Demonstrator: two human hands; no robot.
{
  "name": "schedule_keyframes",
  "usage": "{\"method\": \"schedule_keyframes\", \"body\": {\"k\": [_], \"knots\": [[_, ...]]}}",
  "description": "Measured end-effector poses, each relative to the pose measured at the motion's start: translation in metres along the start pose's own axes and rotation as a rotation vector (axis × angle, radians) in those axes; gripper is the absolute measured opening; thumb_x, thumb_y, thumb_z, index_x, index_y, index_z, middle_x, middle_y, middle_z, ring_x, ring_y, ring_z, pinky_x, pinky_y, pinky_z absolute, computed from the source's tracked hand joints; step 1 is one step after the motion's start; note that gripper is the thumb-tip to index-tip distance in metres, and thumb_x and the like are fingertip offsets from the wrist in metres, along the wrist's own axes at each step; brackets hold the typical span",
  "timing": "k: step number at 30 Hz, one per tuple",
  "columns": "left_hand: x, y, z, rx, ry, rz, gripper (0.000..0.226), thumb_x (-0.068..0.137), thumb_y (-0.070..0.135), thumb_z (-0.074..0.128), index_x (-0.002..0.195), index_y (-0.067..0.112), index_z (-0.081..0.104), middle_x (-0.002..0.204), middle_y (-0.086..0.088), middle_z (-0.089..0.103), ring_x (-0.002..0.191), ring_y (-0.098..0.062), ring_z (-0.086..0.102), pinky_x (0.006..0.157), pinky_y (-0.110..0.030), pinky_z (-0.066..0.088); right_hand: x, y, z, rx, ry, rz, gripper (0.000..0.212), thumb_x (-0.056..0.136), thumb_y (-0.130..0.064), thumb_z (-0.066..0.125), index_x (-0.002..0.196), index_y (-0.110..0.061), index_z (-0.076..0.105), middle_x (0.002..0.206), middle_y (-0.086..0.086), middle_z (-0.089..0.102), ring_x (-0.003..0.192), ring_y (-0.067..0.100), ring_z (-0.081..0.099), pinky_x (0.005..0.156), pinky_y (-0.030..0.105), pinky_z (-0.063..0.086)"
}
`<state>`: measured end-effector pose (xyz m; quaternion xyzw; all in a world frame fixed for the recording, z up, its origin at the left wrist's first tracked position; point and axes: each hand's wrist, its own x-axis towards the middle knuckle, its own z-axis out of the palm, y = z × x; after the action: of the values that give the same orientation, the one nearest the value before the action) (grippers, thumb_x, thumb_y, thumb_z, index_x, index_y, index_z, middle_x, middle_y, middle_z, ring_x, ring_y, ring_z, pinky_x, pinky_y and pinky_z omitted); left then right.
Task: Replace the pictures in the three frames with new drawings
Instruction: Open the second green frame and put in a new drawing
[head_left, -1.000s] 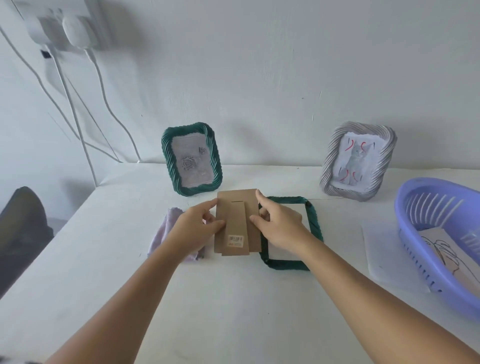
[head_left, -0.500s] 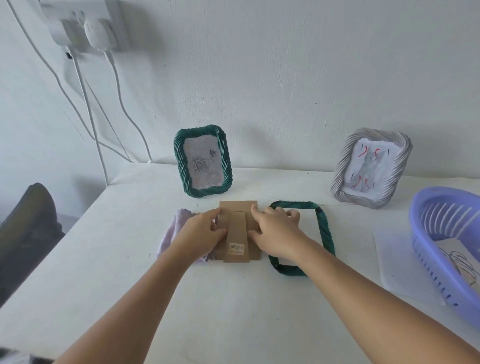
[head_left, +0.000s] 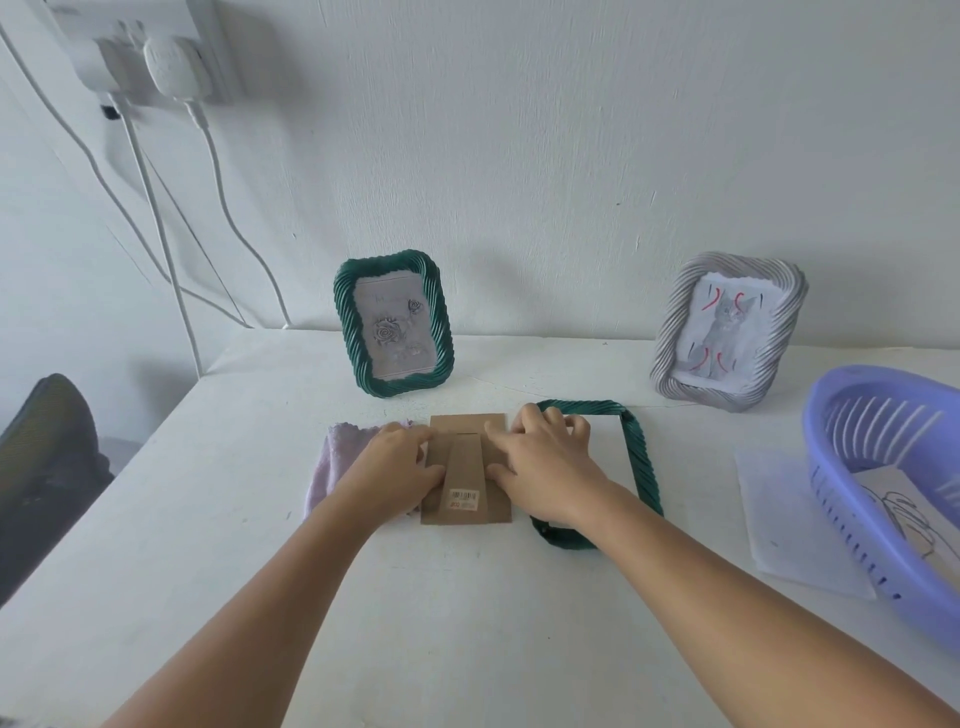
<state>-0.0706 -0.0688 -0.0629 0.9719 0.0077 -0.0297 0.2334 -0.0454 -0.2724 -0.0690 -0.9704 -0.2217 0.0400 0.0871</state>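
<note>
Both hands are down on the white surface (head_left: 467, 613), working a brown cardboard backing (head_left: 467, 470) that lies flat between them. I see the left hand (head_left: 387, 475) resting on the backing's left edge, fingers bent over it and thumb laid toward the fold-out stand (head_left: 464, 475) with its barcode sticker (head_left: 463, 498); it looks like a light hold along that edge, not a full grasp. The right hand (head_left: 543, 462) lies over the backing's right edge, fingers loosely bent and pressing down, thumb on the cardboard; I cannot tell whether it pinches anything.

Under and just right of the right hand lies the empty green frame (head_left: 641, 467), flat on the surface, its near left corner beside the wrist. Beneath the left hand, spreading out to its left, is a lilac cloth (head_left: 337, 462).

Beyond the left hand a second green frame (head_left: 393, 325) stands upright against the wall, holding a rose picture. Farther right of the right hand a grey frame (head_left: 727, 332) stands tilted back with a cat drawing inside. Well right of that hand sits a lilac plastic basket (head_left: 852, 431) with a line drawing (head_left: 893, 512) inside, and a white sheet (head_left: 779, 519) lies flat just beside it.

Chargers (head_left: 156, 57) hang plugged in at the upper left.
</note>
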Motion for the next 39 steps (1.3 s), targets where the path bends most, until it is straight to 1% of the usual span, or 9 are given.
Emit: {"method": "schedule_keyframes", "body": {"k": [4, 9, 12, 15, 21, 26, 31, 35, 39], "knots": [[0.005, 0.016, 0.001, -0.072, 0.14, 0.004, 0.046, 0.097, 0.026, 0.056, 0.143, 0.025, 0.054, 0.106, 0.002, 0.06, 0.098, -0.015, 0.056, 0.084, -0.03, 0.044, -0.011, 0.016, -0.004, 0.102, 0.179, 0.087, 0.045, 0.103, -0.042, 0.046, 0.148, -0.037, 0.042, 0.123, -0.003, 0.049, 0.118, 0.022, 0.045, 0.106, 0.047, 0.022], [0.009, 0.058, 0.01, -0.062, 0.033, 0.099, 0.049, 0.098, 0.03, 0.054, 0.146, 0.029, 0.05, 0.093, 0.007, 0.069, 0.097, -0.018, 0.063, 0.09, -0.037, 0.053, -0.029, 0.052, -0.013, 0.113, 0.265, 0.283, 0.044, 0.1, -0.048, 0.051, 0.142, -0.037, 0.049, 0.109, -0.01, 0.061, 0.107, 0.017, 0.059, 0.096, 0.04, 0.028], [0.014, 0.075, 0.023, -0.02, -0.028, 0.102, 0.053, 0.097, 0.039, 0.058, 0.147, 0.029, 0.047, 0.098, 0.005, 0.071, 0.104, -0.019, 0.062, 0.093, -0.038, 0.052, -0.04, 0.071, -0.014, 0.101, 0.259, 0.376, 0.043, 0.095, -0.055, 0.053, 0.135, -0.036, 0.051, 0.105, -0.01, 0.061, 0.101, 0.017, 0.062, 0.092, 0.04, 0.027], [0.018, 0.084, 0.031, -0.024, -0.071, 0.093, 0.053, 0.093, 0.04, 0.065, 0.143, 0.029, 0.052, 0.098, 0.005, 0.07, 0.1, -0.018, 0.063, 0.084, -0.034, 0.052, -0.05, 0.082, -0.011, 0.078, 0.22, 0.434, 0.044, 0.09, -0.061, 0.053, 0.124, -0.033, 0.053, 0.099, -0.009, 0.06, 0.095, 0.018, 0.062, 0.089, 0.041, 0.029], [0.019, 0.084, 0.038, -0.083, -0.113, 0.058, 0.056, 0.091, 0.03, 0.071, 0.144, 0.027, 0.053, 0.097, 0.007, 0.066, 0.093, -0.014, 0.061, 0.075, -0.03, 0.048, -0.058, 0.085, -0.008, 0.148, 0.205, 0.453, 0.054, 0.083, -0.064, 0.06, 0.127, -0.034, 0.052, 0.101, -0.008, 0.059, 0.099, 0.018, 0.06, 0.092, 0.041, 0.029], [0.019, 0.082, 0.041, -0.124, -0.119, 0.035, 0.059, 0.093, 0.029, 0.071, 0.149, 0.026, 0.049, 0.082, 0.01, 0.063, 0.081, -0.012, 0.059, 0.073, -0.029, 0.049, -0.059, 0.087, -0.007, 0.336, 0.203, 0.494, 0.065, 0.082, -0.056, 0.07, 0.139, -0.037, 0.046, 0.102, -0.009, 0.056, 0.098, 0.015, 0.056, 0.092, 0.04, 0.03], [0.019, 0.082, 0.041, -0.147, -0.129, 0.024, 0.061, 0.093, 0.03, 0.071, 0.149, 0.026, 0.048, 0.08, 0.01, 0.061, 0.08, -0.013, 0.058, 0.071, -0.028, 0.047, -0.06, 0.088, -0.009, 0.495, 0.236, 0.492, 0.072, 0.083, -0.043, 0.074, 0.144, -0.043, 0.036, 0.093, -0.012, 0.056, 0.089, 0.011, 0.057, 0.092, 0.038, 0.029], [0.018, 0.081, 0.041, -0.139, -0.136, 0.016, 0.061, 0.093, 0.031, 0.071, 0.15, 0.027, 0.048, 0.083, 0.008, 0.062, 0.078, -0.011, 0.059, 0.069, -0.026, 0.046, -0.064, 0.091, -0.008, 0.422, 0.246, 0.424, 0.068, 0.092, -0.04, 0.065, 0.149, -0.05, 0.03, 0.08, -0.007, 0.054, 0.08, 0.011, 0.057, 0.092, 0.038, 0.03], [0.015, 0.085, 0.039, -0.119, -0.125, 0.033, 0.062, 0.096, 0.033, 0.067, 0.153, 0.029, 0.042, 0.084, 0.011, 0.063, 0.078, -0.006, 0.059, 0.07, -0.026, 0.049, -0.064, 0.093, -0.009, 0.458, 0.341, 0.368, 0.055, 0.097, -0.037, 0.06, 0.146, -0.053, 0.041, 0.073, -0.007, 0.046, 0.075, 0.003, 0.053, 0.097, 0.037, 0.031]]}}
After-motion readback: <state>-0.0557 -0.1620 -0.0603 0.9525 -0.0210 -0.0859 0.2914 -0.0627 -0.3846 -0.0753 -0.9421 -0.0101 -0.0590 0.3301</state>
